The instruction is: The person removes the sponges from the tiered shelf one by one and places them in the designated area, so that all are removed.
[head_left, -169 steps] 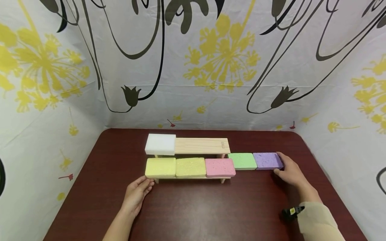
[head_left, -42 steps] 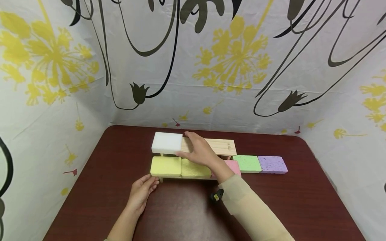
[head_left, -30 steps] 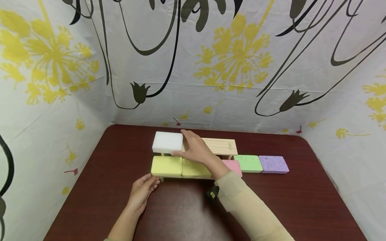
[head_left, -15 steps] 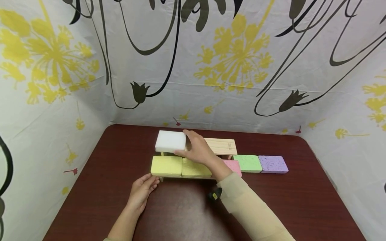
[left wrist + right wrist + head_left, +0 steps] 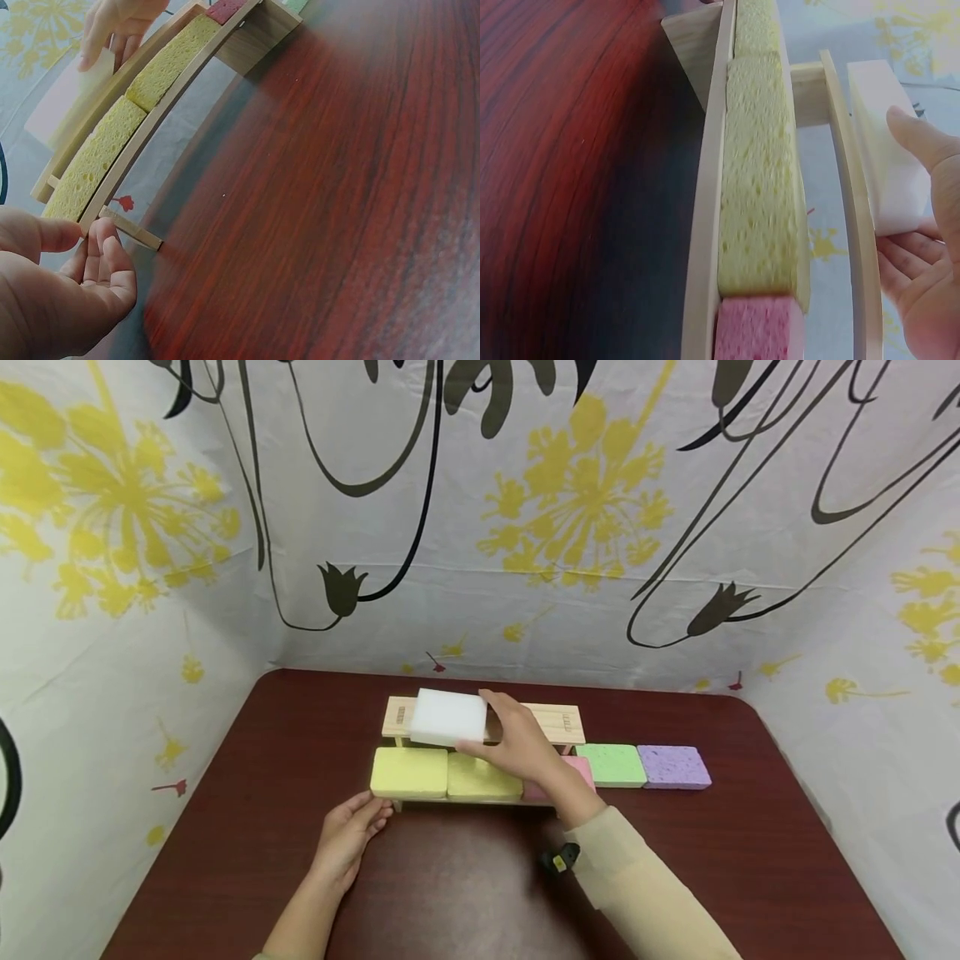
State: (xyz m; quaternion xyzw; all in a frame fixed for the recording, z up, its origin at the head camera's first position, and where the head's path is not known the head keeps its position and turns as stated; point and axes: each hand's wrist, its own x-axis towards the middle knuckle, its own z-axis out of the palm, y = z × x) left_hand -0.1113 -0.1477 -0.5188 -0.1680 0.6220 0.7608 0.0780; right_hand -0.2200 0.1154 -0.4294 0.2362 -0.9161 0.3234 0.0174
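My right hand (image 5: pixel 525 745) grips a white sponge block (image 5: pixel 447 717) by its right end, thumb on the near side. The block is over the rear wooden stand (image 5: pixel 555 718); whether it touches the plank I cannot tell. In front is a second low wooden stand (image 5: pixel 139 154), bearing a yellow sponge (image 5: pixel 408 772), another yellow sponge (image 5: pixel 483 778) and a pink sponge (image 5: pixel 757 330) in a row. My left hand (image 5: pixel 345 839) pinches this front stand's left end between thumb and fingers. The right forearm hides part of the pink sponge.
A green sponge (image 5: pixel 611 765) and a purple sponge (image 5: pixel 673 767) lie side by side to the right of the stands. The dark red table (image 5: pixel 450 893) ends at a patterned cloth backdrop (image 5: pixel 480 527).
My right hand left the purple sponge and reached the white block. Over the last second the block moved right, baring the rear plank's left end. My left hand has stayed put.
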